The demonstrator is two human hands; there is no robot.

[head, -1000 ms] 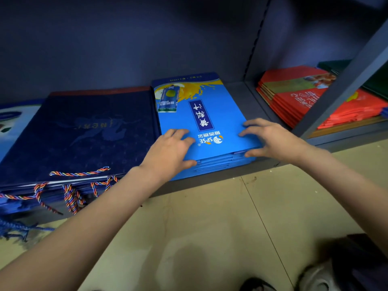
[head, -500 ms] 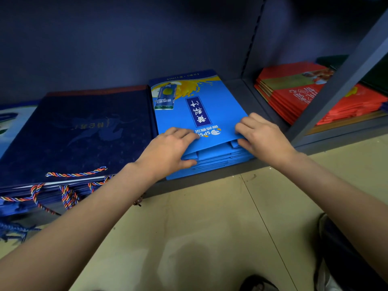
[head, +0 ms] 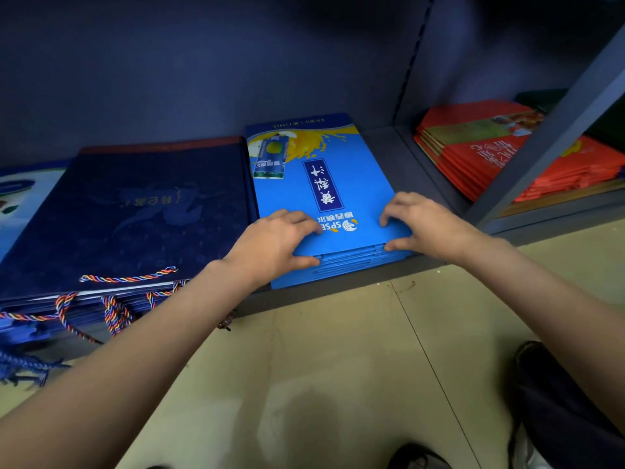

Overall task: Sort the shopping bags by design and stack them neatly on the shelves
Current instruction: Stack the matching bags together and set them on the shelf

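A stack of bright blue shopping bags (head: 304, 184) with white lettering lies flat on the bottom shelf (head: 385, 143), its near edge at the shelf's front lip. My left hand (head: 274, 245) grips the stack's near left corner, fingers on top and thumb against the edges. My right hand (head: 422, 225) holds the near right corner the same way. To the left lies a stack of dark navy bags (head: 135, 214) with multicoloured rope handles hanging over the shelf edge. Red bags (head: 487, 157) are stacked in the bay to the right.
A grey upright post (head: 548, 130) divides the two shelf bays. At the far left a white and blue bag (head: 17, 194) shows partly. Beige floor tiles (head: 321, 367) lie in front of the shelf. Dark shoes (head: 419, 456) and a trouser leg show at the bottom right.
The top blue bag, slightly lifted and offset half a second ago, now lies flush on the stack. Both hands have shifted to the stack's near corners.
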